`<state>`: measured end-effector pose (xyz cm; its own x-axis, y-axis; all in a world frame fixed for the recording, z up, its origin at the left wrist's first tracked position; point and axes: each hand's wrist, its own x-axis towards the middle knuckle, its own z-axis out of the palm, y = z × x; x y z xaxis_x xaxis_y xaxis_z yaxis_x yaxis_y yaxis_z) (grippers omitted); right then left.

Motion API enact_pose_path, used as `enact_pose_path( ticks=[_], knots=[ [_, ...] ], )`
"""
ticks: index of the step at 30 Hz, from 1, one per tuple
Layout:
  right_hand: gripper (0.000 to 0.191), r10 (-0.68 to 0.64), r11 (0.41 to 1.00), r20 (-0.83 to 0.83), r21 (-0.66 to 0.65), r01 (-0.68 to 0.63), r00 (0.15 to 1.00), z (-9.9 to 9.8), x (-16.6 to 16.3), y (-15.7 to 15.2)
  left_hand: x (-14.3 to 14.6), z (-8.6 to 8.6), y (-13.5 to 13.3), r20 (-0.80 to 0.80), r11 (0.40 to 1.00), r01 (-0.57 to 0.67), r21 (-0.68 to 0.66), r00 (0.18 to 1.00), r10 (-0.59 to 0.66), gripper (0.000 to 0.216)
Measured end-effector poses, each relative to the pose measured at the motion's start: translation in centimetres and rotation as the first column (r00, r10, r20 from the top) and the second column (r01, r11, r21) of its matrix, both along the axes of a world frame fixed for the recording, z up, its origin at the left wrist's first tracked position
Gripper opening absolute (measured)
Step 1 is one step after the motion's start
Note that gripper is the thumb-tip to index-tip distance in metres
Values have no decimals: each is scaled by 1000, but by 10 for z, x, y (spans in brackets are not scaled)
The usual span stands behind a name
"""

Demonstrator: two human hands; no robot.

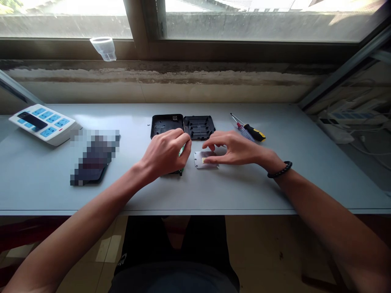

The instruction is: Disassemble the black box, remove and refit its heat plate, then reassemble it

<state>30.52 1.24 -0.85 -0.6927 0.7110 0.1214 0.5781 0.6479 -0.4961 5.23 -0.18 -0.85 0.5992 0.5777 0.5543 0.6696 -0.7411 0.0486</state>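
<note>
My left hand [167,151] is over a green circuit board [182,166], thumb and forefinger pinched together. Whatever lies between those fingertips, if anything, is too small to make out, and the hand hides most of the board. My right hand [233,149] hovers at a flat silver metal plate [200,165] with a small yellowish pad on it. Its thumb reaches the pad and its fingers curve above, apart from the thumb. Behind the hands lie two black plastic case halves, an open shell [161,124] and a ribbed cover [200,126].
Two screwdrivers, one yellow and black [255,133] and one with a clear handle [245,132], lie at the right. A white power strip [58,132] and a blurred dark object [94,158] are at the left. A clear plastic cup [105,49] is by the window.
</note>
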Motion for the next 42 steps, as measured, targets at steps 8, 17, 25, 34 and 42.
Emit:
enact_pose_path(
  ticks=[8,17,25,34,42],
  knots=[
    [28,-101,993,-57,56,104,993,3,0,-3,0,3,-2,146,998,-34,52,989,26,29],
    [46,5,1000,13,-21,-4,1000,0,1,-1,0,-5,3,213,990,-13,143,977,-18,24],
    [57,17,998,83,-63,-12,996,1,0,-1,1,-6,3,189,991,-24,130,982,-1,25],
    [48,45,995,144,-98,-31,989,3,-2,-3,1,-6,2,191,991,-33,129,982,8,24],
    [44,22,992,202,-128,5,979,11,-5,-8,2,-6,2,200,988,-29,148,980,-1,24]
  ],
)
